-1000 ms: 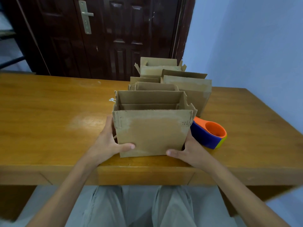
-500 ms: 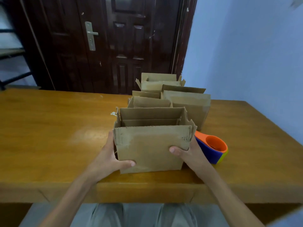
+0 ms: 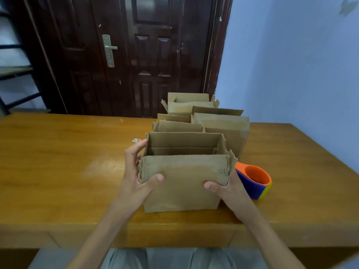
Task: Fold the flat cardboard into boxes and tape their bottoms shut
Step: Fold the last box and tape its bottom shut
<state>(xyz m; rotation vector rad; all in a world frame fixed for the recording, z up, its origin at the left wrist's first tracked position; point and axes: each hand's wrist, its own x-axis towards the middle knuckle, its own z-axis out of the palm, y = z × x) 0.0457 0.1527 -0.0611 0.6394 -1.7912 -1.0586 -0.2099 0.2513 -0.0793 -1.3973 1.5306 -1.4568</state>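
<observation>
A brown cardboard box (image 3: 184, 183) stands upright near the front edge of the wooden table (image 3: 58, 171), its top flaps open. My left hand (image 3: 136, 175) grips its left side, thumb on the front face and fingers along the left wall. My right hand (image 3: 227, 187) holds the right side, thumb on the front face. Behind it stand other folded boxes: a tall one (image 3: 225, 129) at the right and several more (image 3: 188, 105) in a row toward the far edge. A tape dispenser (image 3: 254, 181), orange, blue and yellow, lies just right of the held box.
A small scrap of tape (image 3: 136, 140) lies on the table left of the boxes. A dark wooden door (image 3: 136, 55) stands behind the table and a blue wall (image 3: 291, 65) runs along the right.
The view has tilted upward. My left hand's fingers have slid higher along the box's left wall, and my right thumb has moved up the front face. The box stays on the table.
</observation>
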